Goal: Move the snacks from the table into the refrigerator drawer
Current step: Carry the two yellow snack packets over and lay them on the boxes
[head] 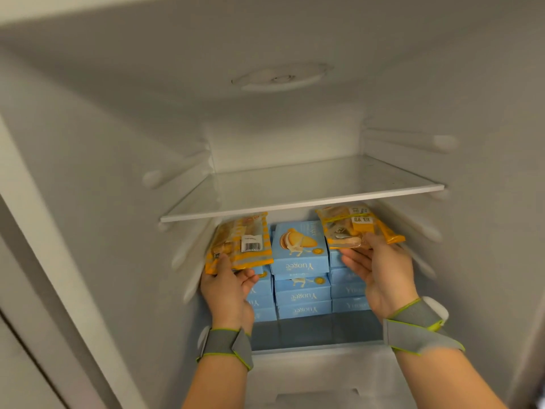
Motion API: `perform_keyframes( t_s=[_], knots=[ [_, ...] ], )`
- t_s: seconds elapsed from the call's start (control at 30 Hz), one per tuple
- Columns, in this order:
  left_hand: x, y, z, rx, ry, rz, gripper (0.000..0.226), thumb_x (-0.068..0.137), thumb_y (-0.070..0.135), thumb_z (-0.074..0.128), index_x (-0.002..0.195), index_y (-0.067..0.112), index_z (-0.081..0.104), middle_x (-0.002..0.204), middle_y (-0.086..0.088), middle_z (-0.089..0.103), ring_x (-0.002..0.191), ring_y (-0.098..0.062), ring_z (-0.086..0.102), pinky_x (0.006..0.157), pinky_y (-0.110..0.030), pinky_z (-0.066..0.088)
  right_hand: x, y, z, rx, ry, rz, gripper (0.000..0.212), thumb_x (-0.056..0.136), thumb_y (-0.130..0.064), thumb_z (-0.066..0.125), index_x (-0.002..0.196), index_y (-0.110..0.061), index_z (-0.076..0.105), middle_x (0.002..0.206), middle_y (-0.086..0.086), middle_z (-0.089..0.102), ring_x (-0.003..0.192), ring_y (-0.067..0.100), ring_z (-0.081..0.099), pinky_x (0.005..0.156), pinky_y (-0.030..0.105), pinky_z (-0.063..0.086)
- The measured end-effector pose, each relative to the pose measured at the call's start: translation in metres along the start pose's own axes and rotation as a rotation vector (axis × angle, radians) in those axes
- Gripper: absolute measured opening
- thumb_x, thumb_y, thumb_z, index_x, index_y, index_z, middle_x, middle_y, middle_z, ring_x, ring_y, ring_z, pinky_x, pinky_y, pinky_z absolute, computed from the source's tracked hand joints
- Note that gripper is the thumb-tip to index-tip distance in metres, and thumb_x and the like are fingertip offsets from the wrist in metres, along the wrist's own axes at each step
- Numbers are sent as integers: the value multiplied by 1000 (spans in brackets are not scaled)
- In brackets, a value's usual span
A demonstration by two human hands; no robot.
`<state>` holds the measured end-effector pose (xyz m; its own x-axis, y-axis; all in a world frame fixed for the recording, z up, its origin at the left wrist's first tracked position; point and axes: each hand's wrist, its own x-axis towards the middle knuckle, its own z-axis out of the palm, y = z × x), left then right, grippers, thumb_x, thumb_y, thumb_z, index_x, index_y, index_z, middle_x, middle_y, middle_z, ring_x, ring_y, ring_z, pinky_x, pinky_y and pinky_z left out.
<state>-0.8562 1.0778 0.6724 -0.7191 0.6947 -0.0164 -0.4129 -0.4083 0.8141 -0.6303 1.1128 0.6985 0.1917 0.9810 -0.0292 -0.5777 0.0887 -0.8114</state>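
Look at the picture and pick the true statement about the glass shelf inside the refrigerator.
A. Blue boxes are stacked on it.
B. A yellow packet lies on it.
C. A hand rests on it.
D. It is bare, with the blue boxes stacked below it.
D: the glass shelf carries nothing, and the blue boxes are stacked beneath it.

The light is dim, even and slightly warm, turning the white refrigerator walls (88, 149) a flat grey, with no hard shadows — only a darker band under the glass shelf (300, 202) and in the drawer (318, 335) behind the blue boxes (299, 249). Wide-angle distortion bows the door frame and side walls outward toward the edges, and the corners smear into soft blur. The centre is sharper — box lettering and a barcode (251, 246) read fairly clearly — while both wrist bands and forearms look motion-softened.
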Motion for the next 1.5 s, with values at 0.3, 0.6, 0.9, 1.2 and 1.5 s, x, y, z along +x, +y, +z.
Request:
perform_keyframes(
  t_s=[0.3,0.6,0.9,1.2,1.5],
  knots=[
    [-26,-4,-6,107,58,15,18,104,34,60,101,16,61,89,-8,63,55,-19,57,54,-32,53,-12,3,-15,-41,-58,53,34,99,-31,66,120,-4,69,90,14,73,77,26,74,69,37,62],
    [-65,-9,-7,141,43,1,32,103,42,60,116,13,60,105,-9,65,86,-24,67,77,-38,59,-32,1,-26,-61,-84,127,29,99,-32,67,118,-9,65,104,17,76,86,26,73,73,37,61],
    [-110,-4,-20,168,-10,-21,31,105,44,55,125,20,60,125,-5,65,115,-22,66,94,-38,56,-69,0,-39,-108,-147,164,26,101,-31,64,120,-14,62,119,16,73,113,34,70,97,47,58],
    [-131,12,-42,224,-145,22,37,106,42,53,136,22,58,129,3,64,118,-13,64,103,-37,53,-112,1,-37,-202,-154,106,25,101,-32,63,120,-16,64,119,10,72,111,27,70,101,48,56],
    [-140,26,-110,312,-248,7,35,104,40,56,136,26,62,134,10,64,127,-13,60,112,-44,48,-191,34,-28,-327,-55,99,23,99,-30,65,115,-14,66,122,13,70,114,28,68,99,45,55]
  ],
)
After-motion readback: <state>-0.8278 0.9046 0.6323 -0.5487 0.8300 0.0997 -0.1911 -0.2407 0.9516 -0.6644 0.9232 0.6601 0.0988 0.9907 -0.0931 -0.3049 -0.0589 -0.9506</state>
